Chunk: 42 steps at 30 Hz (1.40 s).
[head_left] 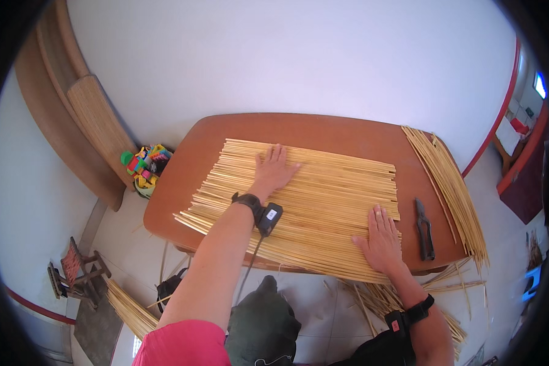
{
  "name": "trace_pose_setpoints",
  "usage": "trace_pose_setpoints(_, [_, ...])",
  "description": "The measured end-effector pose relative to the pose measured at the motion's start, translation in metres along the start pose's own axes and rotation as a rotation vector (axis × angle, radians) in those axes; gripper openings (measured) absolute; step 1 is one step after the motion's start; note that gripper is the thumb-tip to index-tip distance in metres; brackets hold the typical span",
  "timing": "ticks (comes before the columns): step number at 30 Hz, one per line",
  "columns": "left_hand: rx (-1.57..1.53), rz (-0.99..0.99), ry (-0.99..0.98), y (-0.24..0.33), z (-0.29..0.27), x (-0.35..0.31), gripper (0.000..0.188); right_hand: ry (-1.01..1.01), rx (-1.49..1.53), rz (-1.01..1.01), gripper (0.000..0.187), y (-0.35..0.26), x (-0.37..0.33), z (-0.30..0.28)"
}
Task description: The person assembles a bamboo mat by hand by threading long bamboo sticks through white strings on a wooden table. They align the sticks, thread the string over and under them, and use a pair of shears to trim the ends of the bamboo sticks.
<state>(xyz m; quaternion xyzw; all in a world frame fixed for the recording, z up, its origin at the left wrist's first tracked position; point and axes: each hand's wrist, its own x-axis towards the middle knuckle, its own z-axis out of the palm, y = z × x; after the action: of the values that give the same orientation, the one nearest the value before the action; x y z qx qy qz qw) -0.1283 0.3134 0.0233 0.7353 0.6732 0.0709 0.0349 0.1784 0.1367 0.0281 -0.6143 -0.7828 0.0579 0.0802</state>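
Many thin yellow-brown reed sticks [311, 207] lie side by side as a flat sheet on the brown table. Their left ends form a stepped, slanting edge; the right ends are more nearly level. My left hand [276, 171] rests flat on the sheet's far left part, fingers spread. Near the right ends, my right hand [381, 241] lies palm down on the sticks, its fingers stretched out and the thumb apart. Both wrists wear black straps with small devices. Right of the sheet, a pair of dark shears [424, 232] lies on the table.
A loose bundle of reed sticks [448, 189] lies along the right end of the table [183, 165]. More sticks [372, 305] are scattered on the floor below, and another bundle [128, 308] is at lower left, near a small folding chair [76, 268]. Colourful toys [145, 165] fill a basket beyond the left edge.
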Motion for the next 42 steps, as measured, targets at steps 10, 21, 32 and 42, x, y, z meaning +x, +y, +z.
trace_pose_setpoints(10, [0.079,-0.202,0.027,-0.093,-0.011,0.008,0.078,0.021,-0.027,-0.03,0.085,0.005,-0.005,0.004])
trace_pose_setpoints(21, [0.109,-0.123,-0.039,-0.125,-0.023,-0.049,0.08,0.048,-0.058,-0.059,0.084,0.005,0.001,0.01])
trace_pose_setpoints(32, [0.164,0.044,-0.039,-0.116,-0.034,-0.188,0.08,0.057,-0.08,-0.055,0.082,0.012,0.008,0.01])
trace_pose_setpoints(42, [0.156,0.044,0.017,-0.116,-0.03,-0.191,0.084,0.151,-0.105,-0.378,0.084,-0.085,0.006,0.016])
